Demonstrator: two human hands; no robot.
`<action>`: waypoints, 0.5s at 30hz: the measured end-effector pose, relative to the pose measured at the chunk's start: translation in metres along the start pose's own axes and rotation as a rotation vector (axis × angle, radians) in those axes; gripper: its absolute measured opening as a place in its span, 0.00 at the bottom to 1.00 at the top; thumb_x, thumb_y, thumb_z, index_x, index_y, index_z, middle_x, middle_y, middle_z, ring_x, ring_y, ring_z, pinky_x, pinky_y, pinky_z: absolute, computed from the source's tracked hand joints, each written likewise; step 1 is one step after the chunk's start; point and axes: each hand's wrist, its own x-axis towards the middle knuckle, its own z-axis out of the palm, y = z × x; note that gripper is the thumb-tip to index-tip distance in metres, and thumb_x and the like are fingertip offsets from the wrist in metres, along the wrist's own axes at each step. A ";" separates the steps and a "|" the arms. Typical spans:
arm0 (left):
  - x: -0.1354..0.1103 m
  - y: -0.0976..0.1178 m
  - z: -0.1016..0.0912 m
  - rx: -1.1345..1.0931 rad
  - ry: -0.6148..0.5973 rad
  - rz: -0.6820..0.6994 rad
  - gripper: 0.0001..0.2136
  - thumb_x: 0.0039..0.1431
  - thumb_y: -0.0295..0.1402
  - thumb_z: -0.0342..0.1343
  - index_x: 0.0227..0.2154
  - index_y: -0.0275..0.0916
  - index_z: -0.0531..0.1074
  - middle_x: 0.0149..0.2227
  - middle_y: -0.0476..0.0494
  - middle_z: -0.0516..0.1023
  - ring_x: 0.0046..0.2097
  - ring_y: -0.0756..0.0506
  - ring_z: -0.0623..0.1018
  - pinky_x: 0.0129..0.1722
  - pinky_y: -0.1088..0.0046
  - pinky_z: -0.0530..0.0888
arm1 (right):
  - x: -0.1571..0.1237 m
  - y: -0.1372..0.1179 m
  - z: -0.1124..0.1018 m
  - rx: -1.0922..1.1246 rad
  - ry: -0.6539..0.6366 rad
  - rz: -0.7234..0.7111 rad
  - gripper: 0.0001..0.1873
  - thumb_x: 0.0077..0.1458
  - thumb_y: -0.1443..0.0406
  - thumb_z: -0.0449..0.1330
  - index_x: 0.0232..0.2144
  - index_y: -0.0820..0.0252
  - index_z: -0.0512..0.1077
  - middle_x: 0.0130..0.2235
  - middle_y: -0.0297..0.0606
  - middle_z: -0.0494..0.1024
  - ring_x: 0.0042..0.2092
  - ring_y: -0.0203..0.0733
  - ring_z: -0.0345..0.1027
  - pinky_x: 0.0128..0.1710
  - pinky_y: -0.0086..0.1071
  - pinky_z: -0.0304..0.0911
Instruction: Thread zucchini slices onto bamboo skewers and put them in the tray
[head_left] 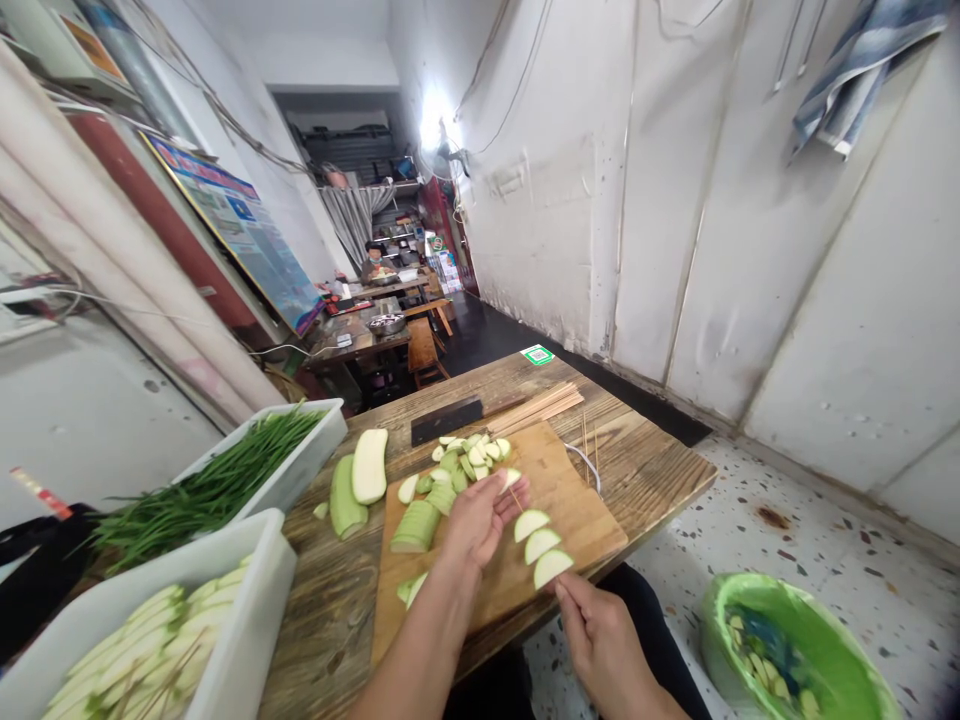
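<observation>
My left hand (480, 515) is closed over the cutting board, its fingers pinching a pale half-round zucchini slice (511, 479). My right hand (606, 632), also closed, grips the near end of a thin wooden skewer (516, 498). Three half-round slices (541, 545) are threaded on it, and its far end meets the slice in my left fingers; whether it pierces that slice I cannot tell. Under both hands lies the wooden cutting board (592, 515), with a stack of cut slices (415, 527) and a loose heap of pieces (472, 455). Two peeled zucchini pieces (370, 466) rest left of the board.
A dark cleaver (447, 421) and a bundle of skewers (544, 405) lie behind the board. On the left stand white bins of green stalks (247, 455) and skewered slices (142, 640). A green tub (832, 640) is on the floor at right. Another person (375, 262) sits far back.
</observation>
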 end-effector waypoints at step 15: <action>0.008 -0.007 -0.005 0.030 0.004 0.027 0.04 0.57 0.22 0.51 0.31 0.28 0.71 0.29 0.35 0.79 0.31 0.46 0.80 0.37 0.67 0.77 | 0.001 0.002 0.005 0.003 0.018 0.016 0.15 0.62 0.66 0.45 0.25 0.61 0.66 0.22 0.30 0.64 0.22 0.33 0.59 0.24 0.24 0.53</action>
